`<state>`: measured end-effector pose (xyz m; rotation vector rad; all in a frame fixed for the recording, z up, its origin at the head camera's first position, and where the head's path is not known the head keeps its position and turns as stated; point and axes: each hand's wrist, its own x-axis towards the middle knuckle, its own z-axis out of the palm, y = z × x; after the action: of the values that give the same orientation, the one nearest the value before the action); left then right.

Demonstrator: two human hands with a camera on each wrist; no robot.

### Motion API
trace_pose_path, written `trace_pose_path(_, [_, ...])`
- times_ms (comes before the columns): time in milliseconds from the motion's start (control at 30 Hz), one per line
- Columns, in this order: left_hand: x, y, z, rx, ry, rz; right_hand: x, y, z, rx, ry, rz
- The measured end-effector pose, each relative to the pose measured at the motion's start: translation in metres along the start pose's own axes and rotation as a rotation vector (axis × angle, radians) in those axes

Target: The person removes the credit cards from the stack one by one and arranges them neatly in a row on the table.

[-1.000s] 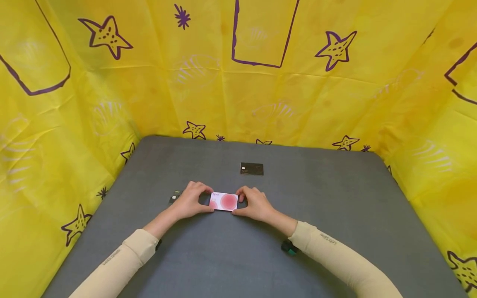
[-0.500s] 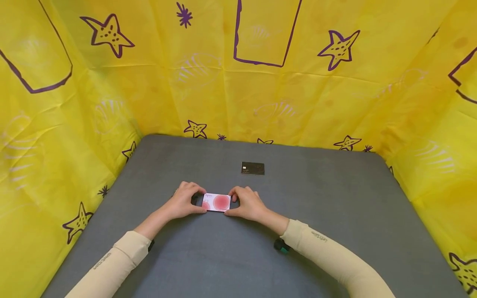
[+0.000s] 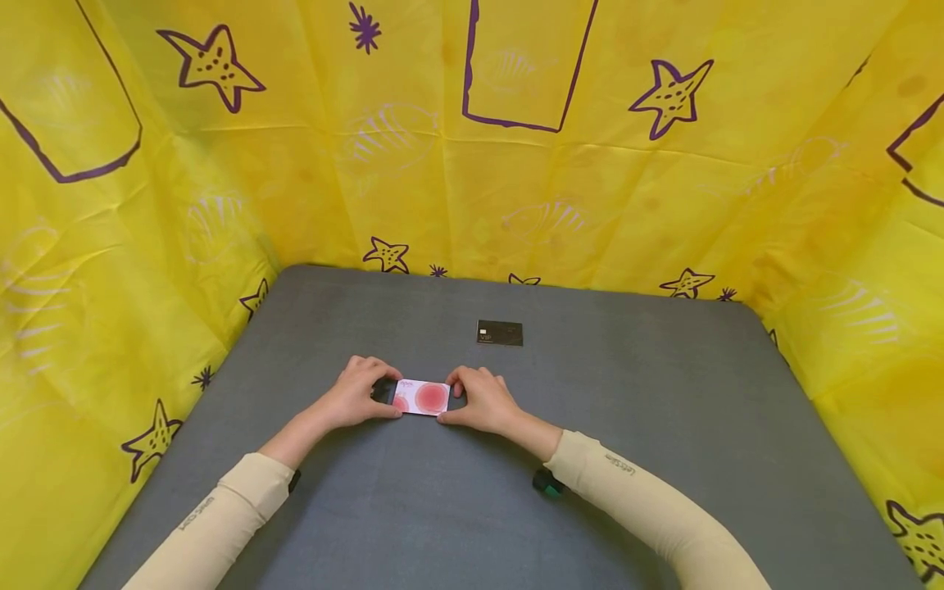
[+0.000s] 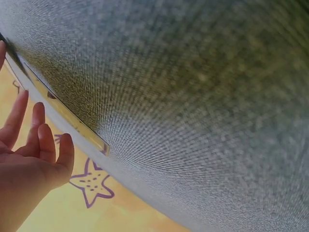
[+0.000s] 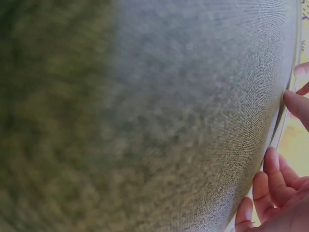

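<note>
Between my two hands is a white card with pink-red circles (image 3: 422,397), held low over the grey table. My left hand (image 3: 356,395) pinches its left end with thumb and forefinger; my right hand (image 3: 483,400) pinches the right end the same way. A dark card (image 3: 383,389) lies beneath the left hand, showing in the gap between thumb and forefinger, partly hidden. In the left wrist view, the left hand's (image 4: 36,150) other fingers spread loosely beside a flat, shiny card (image 4: 72,118) on the cloth. The right wrist view shows the right hand (image 5: 282,193) at its edge.
A black card marked VIP (image 3: 500,333) lies farther back, just right of centre. Grey cloth covers the table (image 3: 627,393). Yellow curtains (image 3: 487,197) printed with starfish enclose its back and both sides.
Both hands have shifted left together with the white and pink card. The left hand now covers most of the dark card that showed at its left earlier. The VIP card stays put.
</note>
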<state>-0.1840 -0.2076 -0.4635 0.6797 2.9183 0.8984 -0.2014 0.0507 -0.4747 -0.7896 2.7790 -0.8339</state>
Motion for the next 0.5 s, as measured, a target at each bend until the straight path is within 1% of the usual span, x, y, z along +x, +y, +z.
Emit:
trace_pose_path(267, [-0.0004,-0.003,0.0001,0.003,-0.025,-0.038,0.0012,-0.0035,-0.0001,-0.012,-0.019,0.005])
trace_pose_path(400, [-0.0007,-0.0045,0.0012,-0.001,-0.021,-0.044,0.0014,-0.0038,-0.0007,-0.02,-0.016,0.003])
trace_pose_path(500, [-0.0004,-0.0055,0.0008,0.0,-0.014,-0.037,0.0021,-0.0039,-0.0003,-0.03,-0.017,0.004])
